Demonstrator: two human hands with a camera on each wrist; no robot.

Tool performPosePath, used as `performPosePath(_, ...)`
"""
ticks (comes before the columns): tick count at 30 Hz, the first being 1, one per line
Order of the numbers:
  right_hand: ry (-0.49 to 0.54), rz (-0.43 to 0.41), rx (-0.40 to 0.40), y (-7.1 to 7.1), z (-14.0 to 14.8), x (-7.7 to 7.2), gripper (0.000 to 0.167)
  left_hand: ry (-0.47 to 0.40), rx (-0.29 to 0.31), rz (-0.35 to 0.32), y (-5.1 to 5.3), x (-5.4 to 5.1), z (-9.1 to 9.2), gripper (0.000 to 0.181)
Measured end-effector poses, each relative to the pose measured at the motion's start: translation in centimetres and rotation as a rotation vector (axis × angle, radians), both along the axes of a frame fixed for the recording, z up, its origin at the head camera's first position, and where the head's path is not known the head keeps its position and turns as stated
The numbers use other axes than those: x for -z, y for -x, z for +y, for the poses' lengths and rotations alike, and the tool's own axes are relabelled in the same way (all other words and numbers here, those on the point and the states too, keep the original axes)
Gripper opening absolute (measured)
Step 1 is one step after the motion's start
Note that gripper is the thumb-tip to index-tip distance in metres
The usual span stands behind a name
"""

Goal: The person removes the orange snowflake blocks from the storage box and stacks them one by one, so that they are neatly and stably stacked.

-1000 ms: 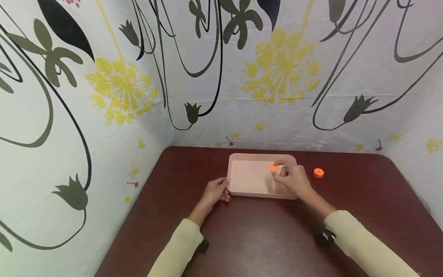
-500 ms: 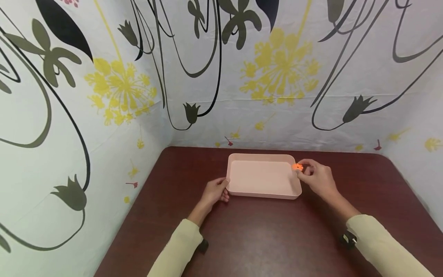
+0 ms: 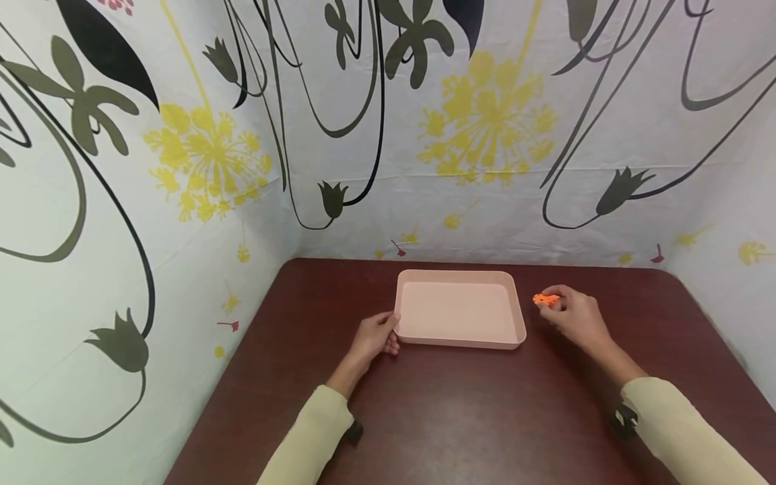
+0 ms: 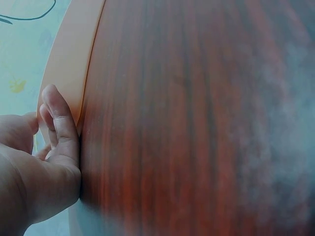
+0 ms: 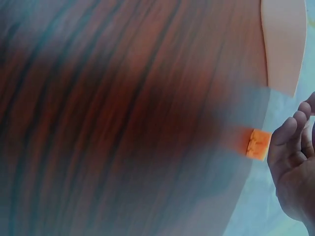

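The left hand [image 3: 371, 339] grips the left edge of a shallow peach-coloured tray [image 3: 457, 311], thumb on the rim and fingers beneath it. Its inside is bare. To the right of the tray, the right hand [image 3: 578, 320] pinches a small orange notched disc [image 3: 545, 299] between thumb and fingertips, just above the table. In the right wrist view an orange notched piece [image 5: 258, 144] stands on the table beside the fingers; the held disc cannot be told apart there. The second orange piece is hidden or overlapped by the hand in the head view.
The dark reddish-brown wooden table [image 3: 448, 411] has rounded far corners. A white cloth with printed flowers and stems [image 3: 364, 155] hangs behind it and at its left side. A dark device [image 3: 624, 421] is worn on the right wrist.
The right hand has carried the orange disc from over the tray rightward, past its right rim, to where the other orange piece sat on the table. The left hand keeps its grip.
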State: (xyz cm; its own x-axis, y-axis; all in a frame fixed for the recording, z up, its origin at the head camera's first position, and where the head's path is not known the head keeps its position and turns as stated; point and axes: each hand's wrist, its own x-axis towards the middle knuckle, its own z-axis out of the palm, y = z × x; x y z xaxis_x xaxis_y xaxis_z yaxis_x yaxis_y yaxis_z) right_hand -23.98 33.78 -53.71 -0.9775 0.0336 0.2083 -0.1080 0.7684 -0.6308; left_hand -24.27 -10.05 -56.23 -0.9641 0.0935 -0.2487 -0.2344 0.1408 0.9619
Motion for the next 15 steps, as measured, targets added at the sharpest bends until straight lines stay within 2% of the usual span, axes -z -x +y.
performPosePath(8, -0.01, -0.048, 0.048, 0.2, 1.4, 0.3, 0.038, -0.015, -0.004, 0.011, -0.1, 0.2, 0.0, 0.05)
performPosePath(15, -0.032, -0.066, 0.054, 0.2, 1.6, 0.4, 0.039, -0.018, -0.008, 0.019, -0.1, 0.1, 0.0, 0.049)
